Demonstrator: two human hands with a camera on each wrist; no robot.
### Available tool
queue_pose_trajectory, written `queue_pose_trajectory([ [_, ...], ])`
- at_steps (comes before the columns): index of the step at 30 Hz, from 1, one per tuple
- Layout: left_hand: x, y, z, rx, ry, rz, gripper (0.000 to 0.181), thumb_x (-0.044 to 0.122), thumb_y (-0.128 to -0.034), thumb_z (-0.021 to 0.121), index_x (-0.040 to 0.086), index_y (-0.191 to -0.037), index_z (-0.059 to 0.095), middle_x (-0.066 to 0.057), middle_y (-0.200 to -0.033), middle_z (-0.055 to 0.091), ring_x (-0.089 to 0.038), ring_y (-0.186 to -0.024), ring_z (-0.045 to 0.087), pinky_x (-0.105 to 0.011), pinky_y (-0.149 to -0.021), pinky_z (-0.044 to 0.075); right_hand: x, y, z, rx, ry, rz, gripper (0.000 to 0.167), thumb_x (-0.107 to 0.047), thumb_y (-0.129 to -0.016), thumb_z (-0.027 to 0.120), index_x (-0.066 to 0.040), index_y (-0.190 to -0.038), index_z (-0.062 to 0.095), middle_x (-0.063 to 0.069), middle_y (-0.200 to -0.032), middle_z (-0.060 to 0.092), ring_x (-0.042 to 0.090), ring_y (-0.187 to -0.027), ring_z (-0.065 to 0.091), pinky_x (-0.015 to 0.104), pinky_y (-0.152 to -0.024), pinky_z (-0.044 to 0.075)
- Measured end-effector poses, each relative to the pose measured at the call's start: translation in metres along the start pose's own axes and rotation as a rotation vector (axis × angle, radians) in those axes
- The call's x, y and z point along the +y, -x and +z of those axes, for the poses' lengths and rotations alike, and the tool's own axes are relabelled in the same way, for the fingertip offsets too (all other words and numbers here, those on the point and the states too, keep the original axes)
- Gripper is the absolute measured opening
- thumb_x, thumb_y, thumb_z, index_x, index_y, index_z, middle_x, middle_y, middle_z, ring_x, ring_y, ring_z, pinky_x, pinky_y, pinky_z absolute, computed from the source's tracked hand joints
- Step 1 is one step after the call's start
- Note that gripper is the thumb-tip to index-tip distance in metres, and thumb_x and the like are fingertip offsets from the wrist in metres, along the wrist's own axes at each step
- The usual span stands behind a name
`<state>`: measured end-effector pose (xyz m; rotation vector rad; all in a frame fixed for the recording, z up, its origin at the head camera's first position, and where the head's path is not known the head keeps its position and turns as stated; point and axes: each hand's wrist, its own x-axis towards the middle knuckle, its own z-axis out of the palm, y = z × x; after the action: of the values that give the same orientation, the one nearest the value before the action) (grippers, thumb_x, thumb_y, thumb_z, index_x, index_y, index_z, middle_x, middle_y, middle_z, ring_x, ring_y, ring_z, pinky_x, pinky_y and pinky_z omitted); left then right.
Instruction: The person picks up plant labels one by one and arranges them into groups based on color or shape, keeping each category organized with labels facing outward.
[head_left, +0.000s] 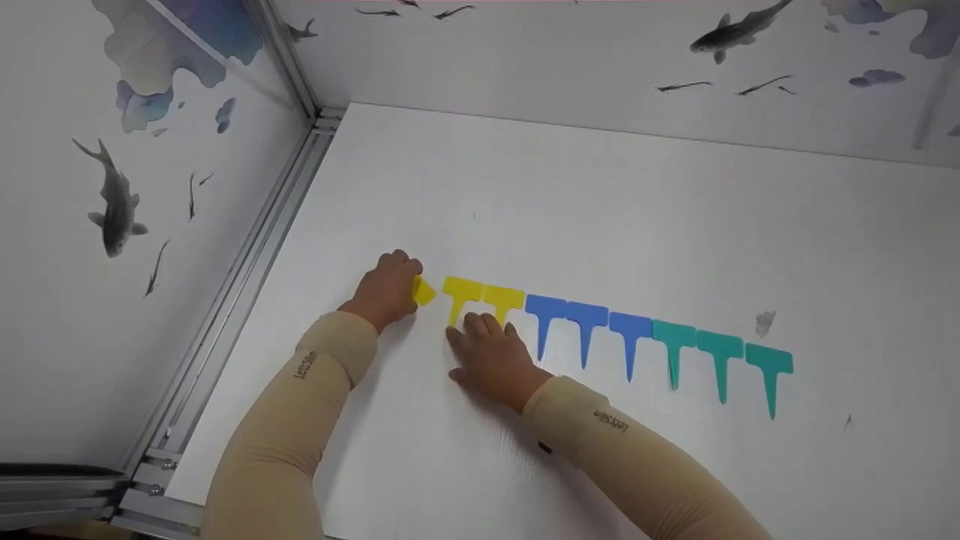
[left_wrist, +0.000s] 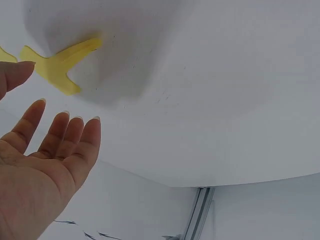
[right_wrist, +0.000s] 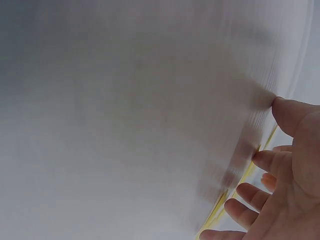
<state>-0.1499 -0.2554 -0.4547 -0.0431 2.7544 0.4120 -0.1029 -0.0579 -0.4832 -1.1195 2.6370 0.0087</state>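
A yellow T-shaped plant label lies tilted on the white table, partly hidden under my left hand. In the left wrist view, the thumb tip overlaps this label, while the left hand's fingers are spread and apart from it. To its right, a row begins with two more yellow labels, their heads side by side. My right hand rests at the stems of these two, fingers lightly bent; its fingertips touch near a yellow edge. Parts of both stems are hidden.
The row goes on rightward with three blue labels and three green labels. A metal frame rail borders the white table on the left. White panels with fish pictures stand along the left and back.
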Motion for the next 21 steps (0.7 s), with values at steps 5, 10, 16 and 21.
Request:
queue_pose_trajectory([
  [5,0.0,-0.002,0.0,-0.011,-0.034,0.047,0.052,0.005,-0.0834,0.072,0.005,-0.132,0.053,-0.014,-0.129,0.047,-0.029,-0.117,0.043,-0.043,-0.106,0.039,0.0,0.001,0.0,0.025,-0.017,0.002,0.064,-0.048,-0.094,0.055,-0.019,-0.148,0.038,0.012,-0.144,0.038,0.031,-0.133,0.036,0.055,-0.105,0.038],
  [10,-0.002,-0.007,0.003,-0.019,-0.073,0.062,0.052,0.004,-0.0822,0.073,0.005,-0.131,0.054,-0.013,-0.125,0.048,-0.028,-0.114,0.043,-0.043,-0.105,0.041,0.0,0.0,0.001,0.032,-0.026,0.005,0.063,-0.049,-0.094,0.055,-0.019,-0.148,0.039,0.012,-0.144,0.039,0.03,-0.133,0.037,0.054,-0.105,0.038],
  [16,-0.002,-0.011,0.005,-0.049,-0.093,0.054,0.049,0.006,-0.0834,0.072,0.006,-0.13,0.055,-0.012,-0.12,0.048,-0.027,-0.11,0.042,-0.042,-0.106,0.04,0.0,0.0,0.001,0.024,-0.032,0.005,0.064,-0.048,-0.094,0.055,-0.019,-0.148,0.039,0.012,-0.144,0.039,0.03,-0.133,0.036,0.054,-0.105,0.037],
  [21,-0.002,-0.014,0.005,-0.05,-0.068,0.036,0.047,0.006,-0.085,0.07,0.009,-0.13,0.056,-0.01,-0.118,0.049,-0.026,-0.109,0.042,-0.042,-0.107,0.039,0.0,-0.001,-0.001,0.033,0.002,-0.002,0.063,-0.048,-0.093,0.056,-0.018,-0.147,0.041,0.012,-0.142,0.042,0.031,-0.131,0.039,0.053,-0.105,0.038],
])
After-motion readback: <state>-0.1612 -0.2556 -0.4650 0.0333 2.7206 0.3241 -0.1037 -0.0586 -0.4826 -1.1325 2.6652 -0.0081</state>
